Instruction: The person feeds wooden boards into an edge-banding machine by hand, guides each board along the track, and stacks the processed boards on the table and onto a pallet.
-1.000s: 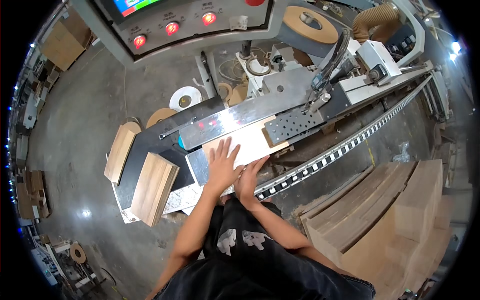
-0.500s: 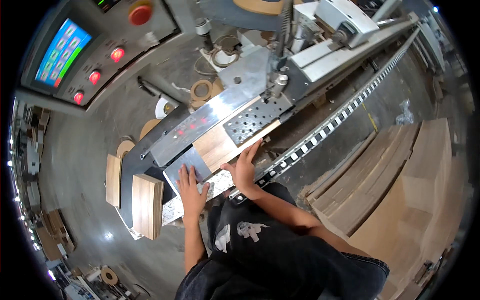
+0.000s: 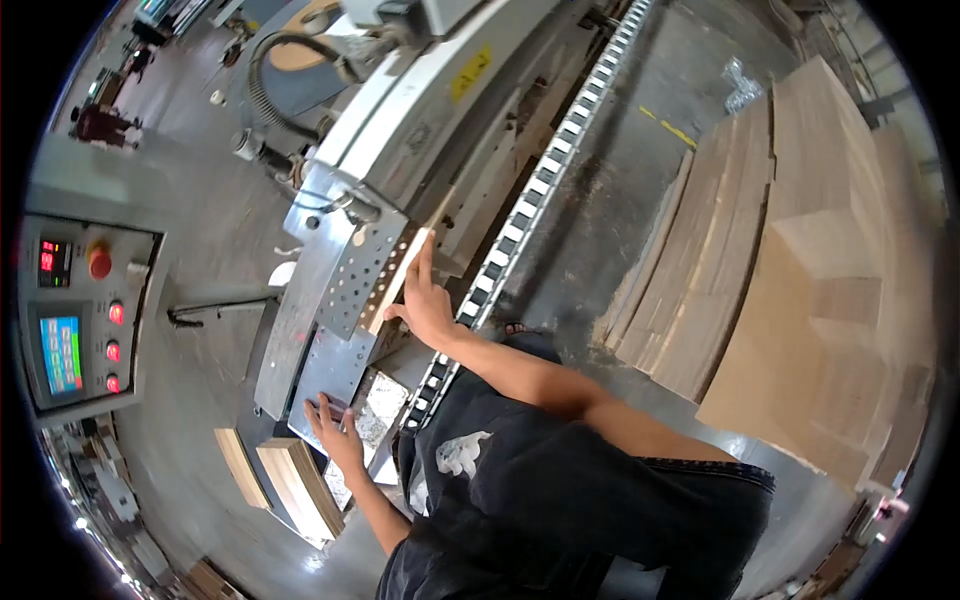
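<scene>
Board (image 3: 397, 288) points upper right, long axis along the perforated plate (image 3: 352, 284).

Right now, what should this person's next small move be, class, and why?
Perhaps move the left hand toward the stack of boards: it grips nothing and sits at the metal plate close by, while the right hand is at the edge of the board showing beside the holed plate.
</scene>
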The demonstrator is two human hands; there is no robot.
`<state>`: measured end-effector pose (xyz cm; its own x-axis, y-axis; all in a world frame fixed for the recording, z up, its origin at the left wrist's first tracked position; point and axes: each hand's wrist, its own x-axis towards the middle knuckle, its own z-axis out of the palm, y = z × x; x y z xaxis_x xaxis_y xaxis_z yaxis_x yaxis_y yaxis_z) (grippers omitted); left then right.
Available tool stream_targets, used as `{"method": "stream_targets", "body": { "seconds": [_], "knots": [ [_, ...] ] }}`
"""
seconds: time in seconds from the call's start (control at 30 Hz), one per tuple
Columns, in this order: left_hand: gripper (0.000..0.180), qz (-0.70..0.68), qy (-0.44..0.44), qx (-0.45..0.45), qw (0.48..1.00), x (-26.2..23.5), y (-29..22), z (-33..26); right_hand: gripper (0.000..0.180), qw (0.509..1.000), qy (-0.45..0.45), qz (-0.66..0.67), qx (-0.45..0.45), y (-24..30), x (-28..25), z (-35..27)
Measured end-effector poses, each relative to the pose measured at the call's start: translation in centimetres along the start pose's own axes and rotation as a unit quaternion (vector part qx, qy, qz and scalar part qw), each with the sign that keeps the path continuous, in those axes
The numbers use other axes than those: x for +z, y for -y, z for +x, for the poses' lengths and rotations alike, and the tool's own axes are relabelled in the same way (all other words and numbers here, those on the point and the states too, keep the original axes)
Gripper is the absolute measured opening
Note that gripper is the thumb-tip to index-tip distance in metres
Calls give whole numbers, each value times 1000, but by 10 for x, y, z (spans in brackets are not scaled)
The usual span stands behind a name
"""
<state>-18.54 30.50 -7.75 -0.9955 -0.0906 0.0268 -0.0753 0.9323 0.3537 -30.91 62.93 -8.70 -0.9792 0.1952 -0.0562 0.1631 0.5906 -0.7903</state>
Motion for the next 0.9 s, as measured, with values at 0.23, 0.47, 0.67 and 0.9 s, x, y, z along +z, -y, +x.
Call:
{"method": "stream_targets", "body": {
  "seconds": [0.23, 0.47, 0.67, 0.9],
  "knots": [
    [70, -18, 40, 6, 999, -4, 18, 7, 115, 995, 42, 56, 72, -2, -69, 29],
    [75, 14, 122, -11, 992, -29, 1, -22, 50, 995, 26, -27, -94, -39, -22, -26],
    [70, -24, 44, -99, 994, -32, 23, -88, 16, 984, -103, -79, -123, -44, -12, -30],
    [66, 28, -18, -89, 995, -54, 36, -146, 5, 986, -53, -80, -140, -47, -5, -27]
  ]
}}
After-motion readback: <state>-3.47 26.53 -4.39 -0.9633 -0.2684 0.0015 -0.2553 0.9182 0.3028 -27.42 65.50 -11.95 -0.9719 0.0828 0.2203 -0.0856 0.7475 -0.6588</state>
